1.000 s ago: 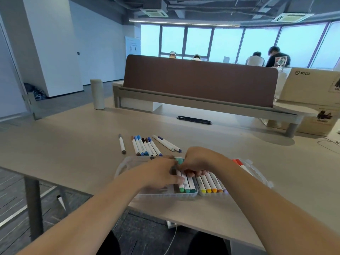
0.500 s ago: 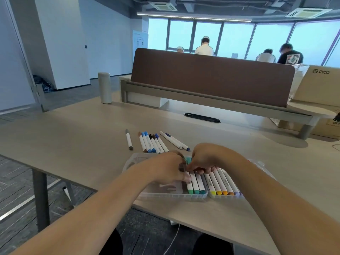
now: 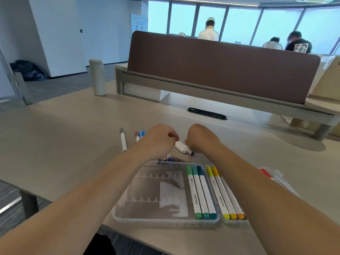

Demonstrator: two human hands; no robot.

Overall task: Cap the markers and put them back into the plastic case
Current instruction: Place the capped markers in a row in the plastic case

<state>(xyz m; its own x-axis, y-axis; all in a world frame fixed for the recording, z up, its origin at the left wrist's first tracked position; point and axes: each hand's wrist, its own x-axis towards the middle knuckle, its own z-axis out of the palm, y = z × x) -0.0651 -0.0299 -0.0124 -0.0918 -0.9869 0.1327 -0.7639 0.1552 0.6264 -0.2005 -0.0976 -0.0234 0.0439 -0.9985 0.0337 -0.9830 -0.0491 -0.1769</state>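
Desk from head camera. At near edge, plastic case, green and yellow markers slotted on its right. Just beyond, left hand and right hand, fingers curled at loose markers, likely fetching one; actual grip impossible to tell.

Both forearms stretched forward across the table's near edge. The left hand and right hand are close together, not touching, backs up, fingers curled under; grip hidden.
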